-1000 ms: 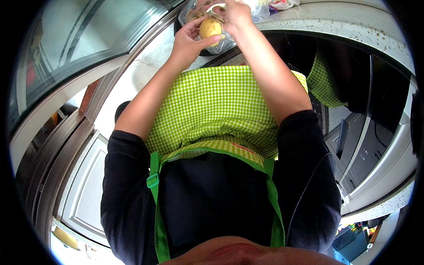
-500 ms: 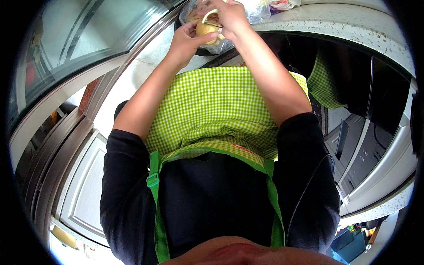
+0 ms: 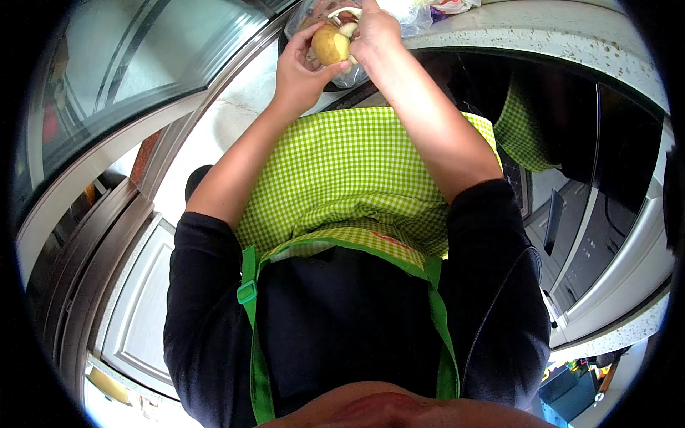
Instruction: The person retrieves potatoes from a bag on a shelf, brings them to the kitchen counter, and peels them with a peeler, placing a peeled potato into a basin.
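My left hand (image 3: 301, 70) is closed around a partly peeled potato (image 3: 327, 44), thumb low on its near side. Yellow-brown skin covers its left part, while a paler bare patch shows on the right. Beside it my right hand (image 3: 377, 36) is closed on a peeler (image 3: 345, 12), whose pale curved part shows past the fingers; its blade is hard to make out. Both hands are over a dark-rimmed bin lined with a clear plastic bag (image 3: 351, 78).
Right of the bin lie white and coloured plastic bags (image 3: 446, 7). A speckled counter edge (image 3: 542, 32) curves above a dark glossy appliance front (image 3: 571, 114). At left is a glass sliding door (image 3: 143, 64), with a white cabinet door (image 3: 139, 307) lower down.
The potato has turned and shifted slightly left in my left hand, showing more of its skin and the bare patch. My right hand and the peeler have drawn slightly away from it.
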A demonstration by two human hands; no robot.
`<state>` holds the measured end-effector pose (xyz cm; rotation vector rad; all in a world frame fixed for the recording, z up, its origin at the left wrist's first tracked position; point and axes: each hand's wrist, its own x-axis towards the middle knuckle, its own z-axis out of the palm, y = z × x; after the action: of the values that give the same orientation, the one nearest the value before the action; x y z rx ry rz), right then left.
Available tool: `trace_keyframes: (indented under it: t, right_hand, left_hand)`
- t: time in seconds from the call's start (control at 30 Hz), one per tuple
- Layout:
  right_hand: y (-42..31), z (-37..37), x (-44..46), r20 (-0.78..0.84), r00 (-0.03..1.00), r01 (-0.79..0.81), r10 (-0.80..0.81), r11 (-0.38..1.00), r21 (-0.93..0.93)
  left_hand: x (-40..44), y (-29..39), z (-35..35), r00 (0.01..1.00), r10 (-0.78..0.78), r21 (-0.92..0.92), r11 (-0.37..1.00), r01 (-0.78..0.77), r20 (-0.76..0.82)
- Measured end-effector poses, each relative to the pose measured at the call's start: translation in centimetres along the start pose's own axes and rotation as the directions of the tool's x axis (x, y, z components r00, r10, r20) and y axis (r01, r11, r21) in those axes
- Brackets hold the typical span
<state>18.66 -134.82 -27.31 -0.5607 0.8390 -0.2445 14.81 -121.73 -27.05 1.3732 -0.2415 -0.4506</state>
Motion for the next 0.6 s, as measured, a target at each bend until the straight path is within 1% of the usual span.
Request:
trace_keyframes:
  t: [0.03, 0.07, 0.1, 0.13, 0.2, 0.3, 0.37, 0.4, 0.43, 0.5, 0.53, 0.57, 0.6]
  right_hand:
    - [-0.1, 0.0, 0.1, -0.029, 0.998, -0.047, 0.047, 0.999, -0.002]
    - [-0.2, -0.1, 0.1, -0.058, 0.994, -0.093, 0.093, 0.996, -0.004]
    - [-0.1, -0.2, 0.3, -0.059, 0.994, -0.093, 0.092, 0.996, -0.004]
    - [0.0, -0.2, 0.5, -0.069, 0.990, -0.119, 0.119, 0.993, 0.011]
    - [0.2, -0.4, 1.0, -0.080, 0.986, -0.145, 0.146, 0.989, 0.026]
    - [-0.2, -0.5, 1.2, -0.106, 0.986, -0.122, 0.127, 0.991, 0.051]
    - [-1.6, -0.3, 0.8, -0.177, 0.974, -0.145, 0.141, 0.989, -0.011]
    - [-1.4, -0.4, 1.3, -0.110, 0.993, -0.038, 0.030, 0.997, -0.072]
    - [-2.2, 0.3, 0.1, -0.107, 0.994, -0.040, 0.031, 0.996, -0.075]
    - [-3.8, 1.3, -1.9, 0.125, 0.990, -0.037, 0.063, 0.980, -0.195]
    - [-3.3, 0.8, -1.0, 0.169, 0.984, -0.015, 0.059, 0.969, -0.248]
    - [-3.1, 0.6, -0.8, 0.170, 0.983, -0.018, 0.063, 0.968, -0.251]
    - [-2.9, 0.5, -0.6, 0.239, 0.967, -0.012, 0.090, 0.950, -0.311]
  left_hand:
    - [0.0, -0.2, 0.0, 1.000, -0.001, 0.000, 1.000, 0.001, 0.001]
    - [0.1, -0.4, -0.2, 0.999, 0.031, 0.006, 0.999, -0.031, 0.007]
    - [0.2, -0.5, -0.2, 0.998, 0.064, 0.010, 0.998, -0.064, 0.012]
    - [0.2, -0.5, -0.2, 0.998, 0.064, 0.009, 0.998, -0.064, 0.013]
    - [0.1, -0.4, -0.2, 0.988, 0.155, 0.218, 0.963, -0.156, 0.024]
    - [-0.2, 0.1, 0.1, 0.982, 0.178, 0.241, 0.952, -0.187, 0.060]
    - [-0.4, 0.7, 0.7, 0.978, 0.189, 0.224, 0.953, -0.205, 0.089]
    - [-0.6, 1.0, 0.9, 0.973, 0.203, 0.208, 0.953, -0.222, 0.112]
    - [-0.3, 0.5, 0.4, 0.973, 0.205, 0.208, 0.952, -0.223, 0.108]
    - [0.4, -0.5, -0.7, 0.999, 0.003, 0.139, 0.990, -0.010, 0.049]
    - [0.4, -0.6, -0.9, 0.999, 0.002, 0.138, 0.990, -0.008, 0.044]
    - [0.5, -0.7, -1.1, 0.998, -0.044, 0.117, 0.992, 0.040, 0.037]
    - [0.6, -0.4, -1.2, 0.995, -0.091, 0.097, 0.991, 0.088, 0.032]
